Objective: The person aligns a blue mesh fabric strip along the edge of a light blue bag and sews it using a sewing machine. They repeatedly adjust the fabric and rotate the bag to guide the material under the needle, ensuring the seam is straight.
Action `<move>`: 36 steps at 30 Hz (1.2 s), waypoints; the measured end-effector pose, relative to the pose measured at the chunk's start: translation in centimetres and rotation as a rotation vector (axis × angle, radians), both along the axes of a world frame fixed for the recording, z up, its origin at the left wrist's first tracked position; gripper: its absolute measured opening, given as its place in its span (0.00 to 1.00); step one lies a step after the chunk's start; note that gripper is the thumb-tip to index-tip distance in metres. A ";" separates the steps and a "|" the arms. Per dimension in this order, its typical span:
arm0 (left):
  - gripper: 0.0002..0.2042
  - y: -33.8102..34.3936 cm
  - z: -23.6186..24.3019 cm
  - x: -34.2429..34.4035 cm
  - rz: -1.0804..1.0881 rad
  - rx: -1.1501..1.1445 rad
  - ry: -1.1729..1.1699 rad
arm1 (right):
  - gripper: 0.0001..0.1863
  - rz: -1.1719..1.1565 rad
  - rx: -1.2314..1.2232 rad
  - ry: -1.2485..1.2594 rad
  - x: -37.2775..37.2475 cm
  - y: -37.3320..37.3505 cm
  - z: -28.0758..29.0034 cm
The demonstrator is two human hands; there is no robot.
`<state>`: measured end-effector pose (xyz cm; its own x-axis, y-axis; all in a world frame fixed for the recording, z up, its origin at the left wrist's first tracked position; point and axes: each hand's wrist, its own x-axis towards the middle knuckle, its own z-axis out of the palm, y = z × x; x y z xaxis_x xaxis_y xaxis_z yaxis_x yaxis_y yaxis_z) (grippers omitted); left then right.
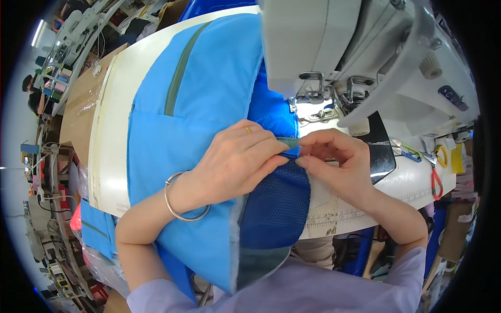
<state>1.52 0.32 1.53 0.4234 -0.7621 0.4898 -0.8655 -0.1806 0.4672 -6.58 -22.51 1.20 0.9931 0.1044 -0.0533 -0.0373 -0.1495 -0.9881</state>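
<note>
A light blue fabric piece (224, 68) with a grey-green zipper strip (182, 73) lies across the white table, its lower part hanging over the front edge. Dark blue mesh (276, 208) is joined to it along the right. My left hand (237, 159), with a ring and a bracelet, pinches the folded fabric edge just in front of the sewing machine's needle area (315, 112). Thumb and fingers of my right hand (334, 159) close on the same edge from the right, at a small bright blue fold (291, 152). The fingertips partly hide the fold.
The white sewing machine (313, 41) rises at the back right. Right of my right hand lie red-handled scissors (436, 180), small snips (409, 151) and a yellow tape roll (458, 158). A ruler strip (339, 219) runs along the table's front edge. Cardboard (83, 104) stands at the left.
</note>
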 end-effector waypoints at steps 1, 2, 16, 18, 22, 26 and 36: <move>0.09 0.1 0.2 0.0 -0.017 0.014 0.008 | 0.14 0.009 0.014 -0.099 0.0 0.1 -0.3; 0.09 0.1 0.2 0.1 -0.034 0.028 0.015 | 0.14 0.044 -0.002 -0.147 0.1 0.1 -0.5; 0.08 -0.3 0.9 0.1 0.100 -0.008 0.375 | 0.06 -0.029 0.065 -0.213 0.2 0.1 -1.5; 0.06 0.1 1.4 0.2 0.101 -0.021 0.550 | 0.05 0.036 -0.103 -0.312 0.4 -0.2 -0.8; 0.05 1.1 2.3 0.8 0.141 -0.021 0.693 | 0.08 0.057 -0.598 -0.935 -0.1 0.7 -2.4; 0.05 -0.4 2.4 1.8 0.121 0.090 0.457 | 0.12 0.308 -0.722 -1.024 -3.3 1.5 -1.9; 0.04 -2.1 0.7 3.8 0.184 0.358 0.331 | 0.10 0.339 -0.853 -1.126 -4.5 1.8 -2.1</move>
